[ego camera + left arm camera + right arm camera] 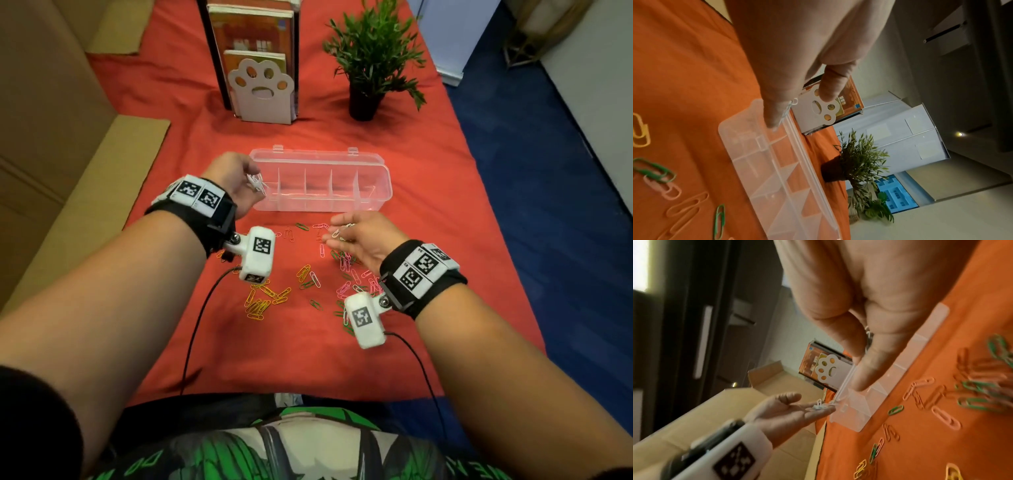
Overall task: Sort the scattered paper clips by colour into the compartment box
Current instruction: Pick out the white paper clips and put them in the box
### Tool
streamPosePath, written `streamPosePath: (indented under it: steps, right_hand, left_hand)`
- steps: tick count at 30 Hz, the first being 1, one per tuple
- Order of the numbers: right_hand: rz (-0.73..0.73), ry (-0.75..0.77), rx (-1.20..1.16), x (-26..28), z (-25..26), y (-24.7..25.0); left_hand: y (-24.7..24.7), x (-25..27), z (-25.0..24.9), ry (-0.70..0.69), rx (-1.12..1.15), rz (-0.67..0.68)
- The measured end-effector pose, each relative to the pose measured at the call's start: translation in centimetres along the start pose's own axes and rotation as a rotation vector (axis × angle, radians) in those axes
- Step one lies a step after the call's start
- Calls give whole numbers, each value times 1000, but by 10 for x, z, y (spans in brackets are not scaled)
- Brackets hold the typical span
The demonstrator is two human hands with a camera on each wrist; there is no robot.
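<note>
My left grip lies flat, white clips resting on it at the compartment box's left end. My right grip pinches a white bunch above the scattered clips.

1. Table: the compartment box lies crosswise at its middle.
2. Paper clips lie scattered before the box, on the person's side.
3. Behind the box stand a book stand to the left and a potted plant to the right, apart.
4. Cardboard boxes stand off the table's left edge.
5. The left hand is over the box's left end. The right hand is before the box, over the clips.
</note>
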State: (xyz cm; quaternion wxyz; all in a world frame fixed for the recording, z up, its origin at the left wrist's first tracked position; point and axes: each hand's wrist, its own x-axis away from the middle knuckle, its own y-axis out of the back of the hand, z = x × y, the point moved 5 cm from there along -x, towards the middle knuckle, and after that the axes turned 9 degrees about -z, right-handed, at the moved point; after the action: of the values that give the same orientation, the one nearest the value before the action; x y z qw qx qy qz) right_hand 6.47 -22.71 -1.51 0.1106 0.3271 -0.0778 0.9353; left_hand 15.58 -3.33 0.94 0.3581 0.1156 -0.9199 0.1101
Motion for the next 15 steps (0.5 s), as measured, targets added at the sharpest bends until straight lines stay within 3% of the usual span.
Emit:
streamPosePath:
  steps: [5,10,15]
  right_hand:
    - [-13,117,94,-10,18,-11]
    - [-69,272,268,-30,41,-40]
    - [-45,387,399,-60,62,-91]
  left_hand:
    - [5,-14,-4,-94,-100,-66]
    - [27,0,7,-326,-249,-65]
    - [73,15,42,-456,-572,-239]
